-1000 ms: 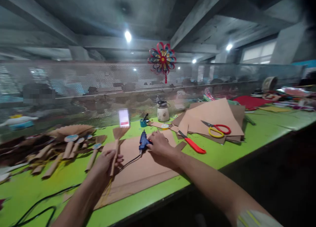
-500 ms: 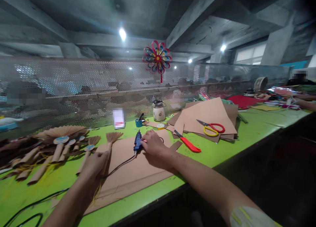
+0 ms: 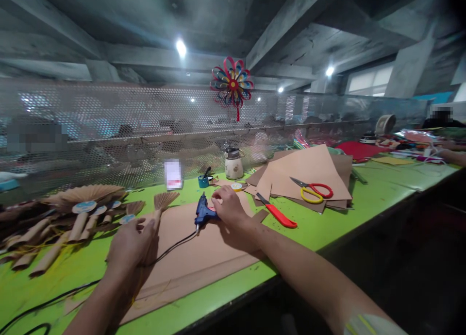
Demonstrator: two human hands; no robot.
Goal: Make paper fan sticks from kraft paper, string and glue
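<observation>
One paper fan (image 3: 164, 200) beside left hand (image 3: 130, 240); glue gun (image 3: 202, 211) beside right hand (image 3: 230, 209).

On the right arm (image 3: 298, 264) is a pale whitish sleeve (image 3: 376, 326) with narrow yellow stripes, and the left forearm (image 3: 100, 293) is bare.

Craft workshop under a bare concrete ceiling (image 3: 214, 12)
What shows it: a long green workbench (image 3: 386, 189) along a perforated metal screen (image 3: 153, 116), a blue glue gun (image 3: 201, 211), 1 pair of scissors (image 3: 307, 185), brown paper sheets (image 3: 298, 167) and pleated paper fans (image 3: 89, 194).
</observation>
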